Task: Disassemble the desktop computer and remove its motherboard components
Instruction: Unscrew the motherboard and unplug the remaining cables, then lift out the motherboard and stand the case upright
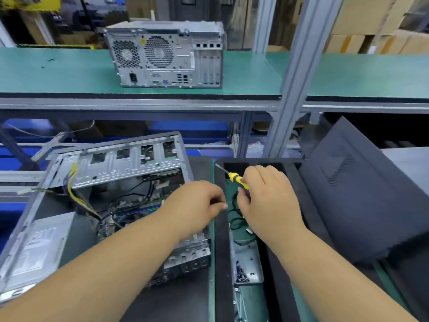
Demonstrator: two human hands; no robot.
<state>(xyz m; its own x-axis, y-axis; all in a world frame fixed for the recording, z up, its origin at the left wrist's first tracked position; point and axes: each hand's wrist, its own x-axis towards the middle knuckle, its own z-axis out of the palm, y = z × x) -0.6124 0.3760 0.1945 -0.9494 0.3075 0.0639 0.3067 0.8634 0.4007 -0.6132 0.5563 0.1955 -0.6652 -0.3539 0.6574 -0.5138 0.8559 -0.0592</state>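
Note:
An open grey computer case (97,173) lies on its side at the left, with its motherboard (137,205) and black and yellow cables exposed inside. The power supply (37,247) sits at the case's near left end. My left hand (197,205) hovers over the case's right edge, fingers curled; whether it pinches something small is unclear. My right hand (267,196) grips a yellow-and-black screwdriver (234,176), tip pointing up and left, above a black foam tray (220,240).
A small grey dish (248,268) with dark screws sits in the tray, with loose black cables (236,219) above it. A dark side panel (362,189) leans at the right. A second closed computer (164,56) stands on the green upper shelf (58,73).

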